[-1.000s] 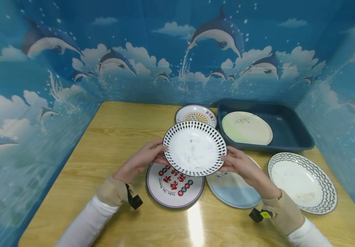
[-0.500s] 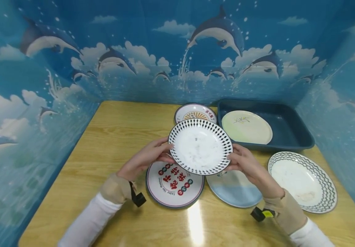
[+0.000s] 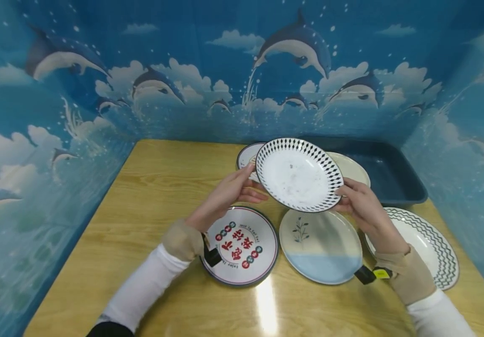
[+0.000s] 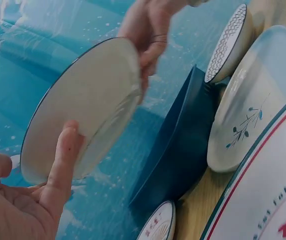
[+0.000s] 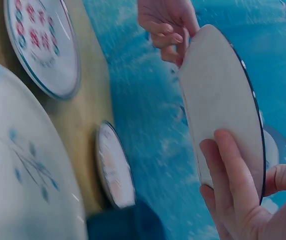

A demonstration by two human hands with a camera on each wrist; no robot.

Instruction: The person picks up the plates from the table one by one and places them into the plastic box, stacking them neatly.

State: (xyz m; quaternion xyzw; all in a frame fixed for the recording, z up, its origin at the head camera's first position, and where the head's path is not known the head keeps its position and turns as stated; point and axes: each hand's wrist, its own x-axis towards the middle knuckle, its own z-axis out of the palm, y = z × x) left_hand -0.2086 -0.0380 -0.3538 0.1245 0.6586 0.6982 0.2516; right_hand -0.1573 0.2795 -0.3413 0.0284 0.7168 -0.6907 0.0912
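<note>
A white round plate with a black diamond-patterned rim [image 3: 298, 175] is held up above the table, tilted, by both hands. My left hand [image 3: 231, 192] grips its left edge, the thumb at the rim and the fingers underneath. At the lower right edge, my right hand [image 3: 364, 206] pinches the rim between thumb and fingers. Both wrist views show the plain underside, with fingers spread against it. Below lie a plate with red characters [image 3: 242, 245] and a cream-and-blue plate with a plant sprig [image 3: 324, 248]. The raised plate partly covers a small plate [image 3: 248, 152] at the back.
A dark blue basin [image 3: 393, 173] stands at the back right, holding a cream plate [image 3: 353, 171], partly hidden. To the right lies a dish with a wavy-line rim [image 3: 431, 238], partly behind the right arm. Dolphin-printed sheeting [image 3: 208, 61] encloses the wooden table [image 3: 157, 187].
Both hands have carried the diamond-rimmed plate rightward and farther back, toward the basin. Its right side now dips lower. More of the red-character and cream-and-blue plates shows.
</note>
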